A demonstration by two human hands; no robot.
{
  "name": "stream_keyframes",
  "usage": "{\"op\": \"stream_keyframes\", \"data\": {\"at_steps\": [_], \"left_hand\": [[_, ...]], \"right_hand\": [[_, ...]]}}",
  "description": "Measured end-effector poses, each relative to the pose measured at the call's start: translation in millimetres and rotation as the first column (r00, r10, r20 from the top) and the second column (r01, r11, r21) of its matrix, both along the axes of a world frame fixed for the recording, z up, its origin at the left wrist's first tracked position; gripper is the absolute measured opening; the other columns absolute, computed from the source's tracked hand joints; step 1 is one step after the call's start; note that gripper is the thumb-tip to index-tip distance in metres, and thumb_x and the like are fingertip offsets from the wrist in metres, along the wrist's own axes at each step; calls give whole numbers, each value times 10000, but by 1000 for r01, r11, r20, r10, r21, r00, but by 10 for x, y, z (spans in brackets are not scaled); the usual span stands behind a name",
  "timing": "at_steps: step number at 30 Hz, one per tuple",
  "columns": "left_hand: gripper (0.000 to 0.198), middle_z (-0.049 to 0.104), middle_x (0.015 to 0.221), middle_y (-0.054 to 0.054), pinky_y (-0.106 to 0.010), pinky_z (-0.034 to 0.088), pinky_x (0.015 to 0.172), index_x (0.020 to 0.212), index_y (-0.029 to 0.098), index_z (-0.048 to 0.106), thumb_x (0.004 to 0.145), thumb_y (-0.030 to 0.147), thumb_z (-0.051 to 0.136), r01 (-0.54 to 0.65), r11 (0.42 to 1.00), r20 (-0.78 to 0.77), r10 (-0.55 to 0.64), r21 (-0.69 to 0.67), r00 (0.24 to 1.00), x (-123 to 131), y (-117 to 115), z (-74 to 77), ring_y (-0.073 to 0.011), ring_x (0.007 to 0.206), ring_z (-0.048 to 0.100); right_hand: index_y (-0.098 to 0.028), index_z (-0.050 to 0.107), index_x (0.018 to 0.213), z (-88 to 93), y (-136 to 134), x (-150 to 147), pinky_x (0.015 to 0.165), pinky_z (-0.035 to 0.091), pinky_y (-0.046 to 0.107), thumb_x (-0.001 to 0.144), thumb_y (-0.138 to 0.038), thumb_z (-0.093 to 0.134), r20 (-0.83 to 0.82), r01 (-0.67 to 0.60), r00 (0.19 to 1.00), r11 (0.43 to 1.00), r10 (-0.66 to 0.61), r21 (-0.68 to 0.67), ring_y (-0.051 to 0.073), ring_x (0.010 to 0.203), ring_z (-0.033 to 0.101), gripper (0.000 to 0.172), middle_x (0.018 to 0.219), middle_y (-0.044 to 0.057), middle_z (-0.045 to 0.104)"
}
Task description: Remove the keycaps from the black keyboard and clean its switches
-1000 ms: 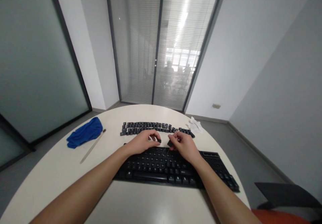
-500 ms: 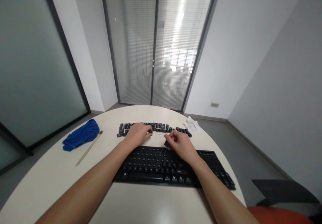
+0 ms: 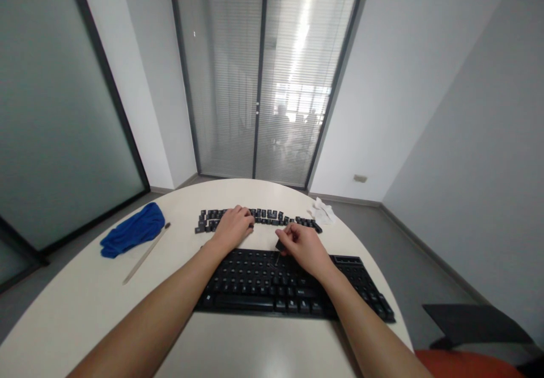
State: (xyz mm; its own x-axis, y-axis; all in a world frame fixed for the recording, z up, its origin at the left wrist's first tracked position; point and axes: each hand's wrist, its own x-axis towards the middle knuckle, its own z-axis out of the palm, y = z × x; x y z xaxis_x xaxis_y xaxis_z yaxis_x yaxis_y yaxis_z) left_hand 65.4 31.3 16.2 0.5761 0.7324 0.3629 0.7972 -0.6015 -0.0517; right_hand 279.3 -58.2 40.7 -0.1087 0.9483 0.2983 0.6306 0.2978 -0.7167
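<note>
- A blue cloth (image 3: 132, 230) is lying bunched on the left side of the round white table (image 3: 76, 293).
- A thin pale stick (image 3: 144, 253) is lying just beside the cloth, slanting toward the near edge.
- A row of loose black keycaps (image 3: 272, 217) is curving across the far part of the table, beyond the keyboard.
- The left hand (image 3: 233, 228) is resting palm down on the left part of that row, with its fingers curling onto the caps. I cannot tell whether they are gripping one.
- A black keyboard (image 3: 255, 287) is lying between the person and the row, and both forearms are reaching across it.
- The right hand (image 3: 304, 247) is hovering over the keyboard's far edge. Its thumb and fingers are pinching together on a small black keycap puller (image 3: 279, 246), whose thin wires are pointing down at the keys.
- A crumpled white tissue (image 3: 322, 212) is lying just past the right end of the keycap row.
- A dark chair (image 3: 476, 324) is standing off the table's right side.
</note>
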Motion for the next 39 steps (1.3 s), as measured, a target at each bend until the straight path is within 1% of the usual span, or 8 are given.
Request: {"op": "stream_keyframes", "data": {"at_steps": [6, 19, 23, 26, 29, 31, 33, 39], "left_hand": [[87, 652, 1043, -62, -381, 424, 885, 919, 224, 704, 867, 269, 652, -22, 1000, 12, 22, -11, 1000, -4, 23, -38, -259, 1046, 527], [140, 647, 1046, -112, -398, 443, 894, 969, 187, 665, 833, 220, 669, -78, 996, 43, 81, -53, 996, -5, -58, 26, -289, 1044, 536], [166, 649, 1050, -103, -390, 445, 906, 996, 185, 656, 830, 193, 654, -85, 994, 63, 89, -61, 994, 20, -179, 141, -285, 1047, 547], [131, 658, 1026, -84, -379, 456, 890, 978, 191, 646, 851, 202, 617, -86, 987, 157, 107, -135, 982, 61, -354, 184, -273, 1025, 576], [111, 673, 992, -60, -362, 472, 874, 976, 193, 626, 885, 224, 572, 43, 962, 279, 35, -270, 960, 88, -566, 116, -242, 974, 609], [160, 672, 1036, -57, -362, 471, 895, 1042, 194, 614, 892, 227, 572, 165, 942, 336, -60, -291, 940, 80, -693, 33, -237, 997, 604], [201, 664, 1080, -67, -377, 463, 920, 1091, 200, 610, 899, 257, 589, 241, 925, 349, -130, -295, 928, 53, -779, -38, -249, 1035, 587], [245, 656, 1123, -71, -404, 444, 963, 1148, 218, 610, 913, 286, 592, 298, 898, 363, -172, -325, 916, -22, -786, -79, -256, 1074, 567]], "right_hand": [[-205, 559, 667, -10, -1, 8, 549, 434, 234, 931, -421, 546, -4, -3, 1000, 1000, 3, 6, 159, 523, 648, 342, 527, -9, 650], [-208, 549, 673, -1, -13, 7, 550, 445, 248, 933, -447, 542, -13, -14, 1000, 1000, 14, 1, 169, 524, 649, 354, 531, -3, 650], [-211, 524, 662, -4, -3, 9, 532, 426, 240, 950, -472, 507, -13, -19, 1000, 1000, 19, 14, 167, 527, 644, 389, 530, -7, 629], [-212, 515, 670, 6, -4, 18, 512, 403, 234, 961, -487, 482, -11, -28, 1000, 999, 28, 17, 158, 508, 624, 402, 529, -17, 607], [-206, 552, 716, 25, -23, 23, 517, 399, 234, 964, -484, 479, 17, -89, 996, 996, 89, 18, 149, 499, 598, 379, 527, -28, 590], [-202, 568, 723, 36, -44, 18, 525, 400, 237, 962, -475, 483, 45, -132, 990, 991, 132, 17, 144, 497, 581, 373, 523, -31, 580], [-200, 559, 706, 48, -67, 7, 532, 400, 239, 960, -464, 489, 68, -161, 985, 987, 160, 15, 140, 497, 568, 372, 520, -32, 574], [-200, 560, 709, 125, -157, -48, 517, 379, 231, 967, -415, 492, 119, -221, 968, 975, 219, 2, 129, 493, 533, 344, 516, -31, 582]]}}
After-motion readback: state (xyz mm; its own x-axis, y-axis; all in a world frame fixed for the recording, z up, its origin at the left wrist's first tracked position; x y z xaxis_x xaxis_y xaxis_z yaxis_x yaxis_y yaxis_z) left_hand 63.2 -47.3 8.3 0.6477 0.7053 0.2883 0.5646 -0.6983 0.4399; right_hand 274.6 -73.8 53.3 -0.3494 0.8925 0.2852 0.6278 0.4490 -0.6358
